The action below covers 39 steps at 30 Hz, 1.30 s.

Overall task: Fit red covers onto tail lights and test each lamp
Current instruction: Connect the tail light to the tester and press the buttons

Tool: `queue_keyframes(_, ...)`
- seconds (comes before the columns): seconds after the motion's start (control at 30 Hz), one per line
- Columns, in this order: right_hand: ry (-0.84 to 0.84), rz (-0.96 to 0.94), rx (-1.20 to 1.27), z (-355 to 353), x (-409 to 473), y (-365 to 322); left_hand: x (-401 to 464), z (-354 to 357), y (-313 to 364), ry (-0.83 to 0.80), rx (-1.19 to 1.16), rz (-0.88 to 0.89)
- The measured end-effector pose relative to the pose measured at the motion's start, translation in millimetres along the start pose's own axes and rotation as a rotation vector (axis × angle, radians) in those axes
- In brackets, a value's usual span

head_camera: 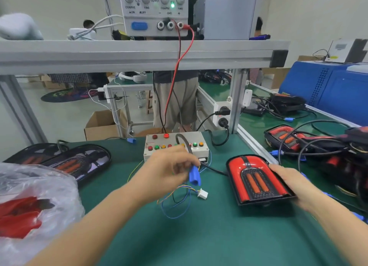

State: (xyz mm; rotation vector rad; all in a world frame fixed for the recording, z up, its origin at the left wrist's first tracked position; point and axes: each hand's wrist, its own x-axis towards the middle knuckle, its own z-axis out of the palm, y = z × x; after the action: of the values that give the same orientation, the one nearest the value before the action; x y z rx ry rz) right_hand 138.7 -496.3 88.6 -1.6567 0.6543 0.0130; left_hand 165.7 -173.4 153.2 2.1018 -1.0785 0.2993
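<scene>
A tail light [256, 181] with its red cover on lies on the green mat at centre right. My right hand [292, 183] grips its right edge. My left hand [167, 170] pinches the lamp's black cable just above its blue plug [194, 176], in front of the white test box [175, 144] with coloured buttons. The box's white connector [203, 194] lies loose on thin wires below the plug. Two uncovered tail lights [77, 162] rest at the left. A clear bag of red covers [22, 212] sits at the lower left.
A power supply [155, 10] stands on the aluminium shelf above, with red and black leads running down to the test box. A pile of covered lamps with tangled cables [322, 148] fills the right side. A socket strip [223, 114] hangs on the frame post.
</scene>
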Motion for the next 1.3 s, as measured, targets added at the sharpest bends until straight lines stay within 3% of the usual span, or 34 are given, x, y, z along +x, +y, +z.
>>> queue_keyframes(0.2,0.255,-0.337,-0.778,3.6,4.7,-13.7,5.6,28.9,7.6,0.075,0.166,0.111)
queue_keyframes(0.27,0.346,-0.511,-0.83,11.4,-7.2,-20.3,8.0,37.2,11.1,0.121,0.147,0.112)
queue_keyframes(0.33,0.242,-0.775,-0.587,23.1,-28.8,-26.6,9.2,45.0,12.8,0.134,0.107,0.105)
queue_keyframes(0.4,-0.076,-0.977,-0.395,34.8,-57.3,-32.7,9.7,50.5,13.2,0.095,0.059,0.116)
queue_keyframes(0.5,-0.345,-1.227,-0.553,42.9,-80.5,-36.0,12.4,56.2,13.5,0.019,-0.023,0.116)
queue_keyframes(0.67,-0.424,-1.368,-0.801,33.9,-86.7,-48.6,13.3,54.6,10.8,-0.065,-0.331,-0.007)
queue_keyframes(0.77,-0.355,-1.484,-0.97,35.3,-87.0,-53.8,13.9,52.6,11.8,-0.115,-0.444,-0.044)
queue_keyframes(0.83,-0.263,-1.561,-1.078,37.4,-90.9,-58.3,15.8,48.5,6.4,-0.06,-0.505,-0.082)
queue_keyframes(0.9,-0.257,-1.591,-1.139,39.6,-94.2,-61.1,17.0,41.6,-9.7,0.064,-0.491,-0.217)
queue_keyframes(0.93,-0.292,-1.592,-1.141,41.8,-94.2,-61.0,16.9,38.4,-19.0,0.081,-0.377,-0.286)
queue_keyframes(1.07,-0.483,-1.393,-1.074,57.8,-89.6,-47.3,5.0,53.5,-51.1,-0.327,0.303,-0.307)
queue_keyframes(1.13,-0.496,-1.318,-1.029,68.9,-83.3,-37.9,-1.4,66.6,-55.7,-0.442,0.379,-0.274)
queue_keyframes(1.3,-0.419,-1.088,-0.833,94.1,-68.7,-19.9,-2.2,73.0,-58.0,-0.337,0.347,-0.287)
